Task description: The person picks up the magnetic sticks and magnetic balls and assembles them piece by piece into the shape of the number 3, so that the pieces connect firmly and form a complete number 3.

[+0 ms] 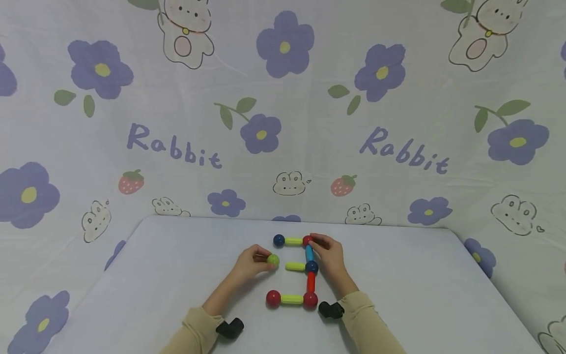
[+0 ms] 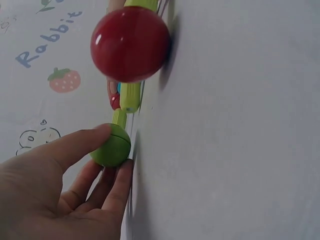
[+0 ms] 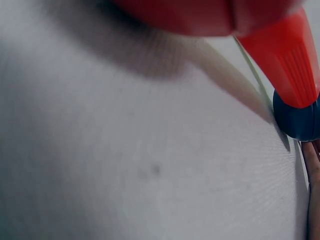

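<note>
My left hand (image 1: 250, 263) pinches a green ball (image 2: 112, 150) between thumb and fingertips. The ball is just left of the free end of a yellow-green rod (image 1: 295, 266). That rod joins a dark blue ball (image 1: 311, 267), midway down the right side of a figure of balls and rods. At its far right corner, my right hand (image 1: 329, 253) holds a red ball (image 1: 307, 240) with thumb and fingers. A light blue rod (image 1: 309, 253) runs from this red ball to the blue one; a red rod (image 1: 311, 282) continues to the near red ball (image 1: 310, 299).
Another yellow-green rod (image 1: 294, 241) ends in a blue ball (image 1: 279, 240) at the far left. Along the near side, a yellow-green rod (image 1: 292, 299) ends in a red ball (image 1: 273, 298). All lies on a white table (image 1: 146, 295) before a patterned cloth (image 1: 318, 108).
</note>
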`<state>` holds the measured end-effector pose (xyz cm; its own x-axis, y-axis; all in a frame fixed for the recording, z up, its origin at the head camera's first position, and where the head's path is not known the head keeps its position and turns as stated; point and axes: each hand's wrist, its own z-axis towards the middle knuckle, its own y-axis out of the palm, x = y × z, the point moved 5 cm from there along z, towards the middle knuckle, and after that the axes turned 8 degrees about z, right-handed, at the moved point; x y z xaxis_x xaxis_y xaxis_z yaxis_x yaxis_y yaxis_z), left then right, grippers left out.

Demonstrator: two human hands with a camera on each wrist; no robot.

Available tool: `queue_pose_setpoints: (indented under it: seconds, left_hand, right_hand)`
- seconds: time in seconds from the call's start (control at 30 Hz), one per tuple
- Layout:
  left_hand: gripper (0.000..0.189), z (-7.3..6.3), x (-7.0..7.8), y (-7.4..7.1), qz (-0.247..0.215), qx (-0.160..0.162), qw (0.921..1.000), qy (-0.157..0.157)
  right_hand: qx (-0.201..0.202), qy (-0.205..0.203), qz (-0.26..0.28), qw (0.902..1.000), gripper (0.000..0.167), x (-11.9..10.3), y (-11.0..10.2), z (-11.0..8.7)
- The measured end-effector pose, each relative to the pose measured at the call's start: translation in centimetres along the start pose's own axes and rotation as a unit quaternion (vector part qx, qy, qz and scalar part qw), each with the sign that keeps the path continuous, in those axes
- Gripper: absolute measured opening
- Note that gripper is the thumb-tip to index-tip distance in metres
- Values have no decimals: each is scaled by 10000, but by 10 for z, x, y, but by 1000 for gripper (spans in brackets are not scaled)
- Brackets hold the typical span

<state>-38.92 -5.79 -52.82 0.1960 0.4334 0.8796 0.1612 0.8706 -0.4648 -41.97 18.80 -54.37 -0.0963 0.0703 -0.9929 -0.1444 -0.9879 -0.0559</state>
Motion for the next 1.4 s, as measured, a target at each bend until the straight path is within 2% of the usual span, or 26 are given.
queue_pose_setpoints:
  seconds: [0.3, 0.67, 0.93, 1.13, 1.4]
  left_hand:
    - [34, -1, 7, 10, 116, -281, 9994, 150]
    - [34, -1, 11, 13, 165, -364, 9991, 118]
    - [39, 0, 13, 17, 124, -570, 9981, 221]
    - [44, 2, 14, 23, 773, -822, 9926, 449]
    - [34, 8, 15, 30, 1518, -830, 9834, 544]
  right_hand:
    - [-22, -86, 118, 9999, 33, -3, 0, -1]
    - [-53, -17, 84, 9999, 32, -3, -1, -1]
    - [-35, 24, 49, 10000, 33, -3, -1, 0]
    - [-30, 5, 28, 10000, 33, -3, -1, 0]
    - [-43, -11, -68, 10000, 32, -2, -2, 0]
